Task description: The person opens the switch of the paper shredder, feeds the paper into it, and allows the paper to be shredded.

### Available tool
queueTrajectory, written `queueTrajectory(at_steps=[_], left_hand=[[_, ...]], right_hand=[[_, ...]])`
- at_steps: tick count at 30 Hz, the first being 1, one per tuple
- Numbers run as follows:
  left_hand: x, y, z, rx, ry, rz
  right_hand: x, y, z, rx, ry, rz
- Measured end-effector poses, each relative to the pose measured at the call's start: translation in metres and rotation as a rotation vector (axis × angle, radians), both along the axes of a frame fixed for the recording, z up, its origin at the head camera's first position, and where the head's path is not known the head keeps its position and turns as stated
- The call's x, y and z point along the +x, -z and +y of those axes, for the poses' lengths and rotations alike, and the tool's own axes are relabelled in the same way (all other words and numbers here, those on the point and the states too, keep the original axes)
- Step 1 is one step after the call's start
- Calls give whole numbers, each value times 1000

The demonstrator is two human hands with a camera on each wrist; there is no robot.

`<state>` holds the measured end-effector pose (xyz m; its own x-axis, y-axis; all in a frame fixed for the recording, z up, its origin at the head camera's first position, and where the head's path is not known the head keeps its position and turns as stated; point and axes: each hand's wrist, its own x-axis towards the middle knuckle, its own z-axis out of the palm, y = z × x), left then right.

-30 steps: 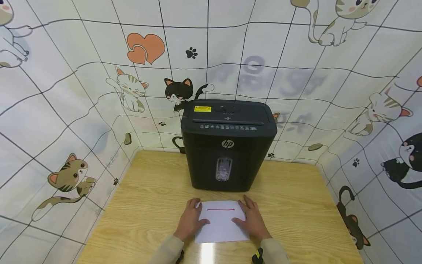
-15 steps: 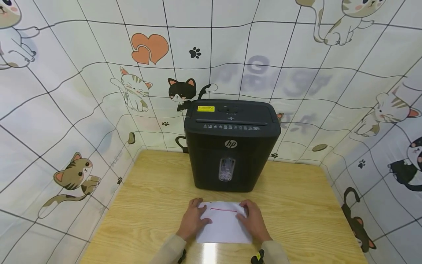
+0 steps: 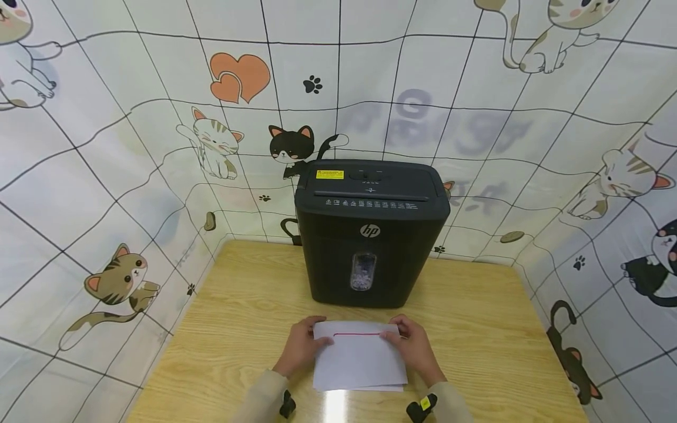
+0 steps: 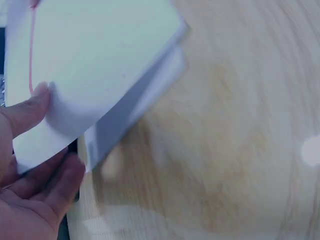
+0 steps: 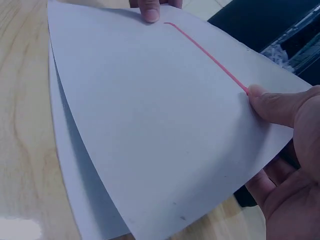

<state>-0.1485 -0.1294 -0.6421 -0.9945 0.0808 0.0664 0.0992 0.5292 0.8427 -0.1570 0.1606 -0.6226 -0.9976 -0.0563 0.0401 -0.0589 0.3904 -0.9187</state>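
Observation:
A white sheet of paper (image 3: 359,361) with a red line (image 3: 357,334) near its far edge is raised at a slight tilt over the wooden table. My left hand (image 3: 299,348) pinches its left side, thumb on top and fingers underneath. On the other side my right hand (image 3: 416,348) grips the paper the same way, the thumb at the end of the red line. Beneath it a second white sheet (image 5: 77,170) shows, parted from the upper one along the near side. Whether the hands also hold that lower sheet, I cannot tell.
Behind the paper stands a black HP paper shredder (image 3: 328,258), with a feed slot (image 3: 370,196) on top and shreds behind its front window (image 3: 363,272). Cat-printed cloth walls (image 3: 211,194) border the wooden table (image 3: 238,294) at the back and sides.
A second ago both hands lay flatter on the paper's sides. Since then fingers have slid under the edges, and the upper sheet has lifted, showing the lower one.

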Motion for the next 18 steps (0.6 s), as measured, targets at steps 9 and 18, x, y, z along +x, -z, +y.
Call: queueTrajectory(at_steps=[9,18], left_hand=[[-2,-19,-1,146,-50,-46],[-5,-26,-2,128,-58,13]], right_hand=[[-4,-12,5,-15,37,-57],[-9,-22,10,34,82,-82]])
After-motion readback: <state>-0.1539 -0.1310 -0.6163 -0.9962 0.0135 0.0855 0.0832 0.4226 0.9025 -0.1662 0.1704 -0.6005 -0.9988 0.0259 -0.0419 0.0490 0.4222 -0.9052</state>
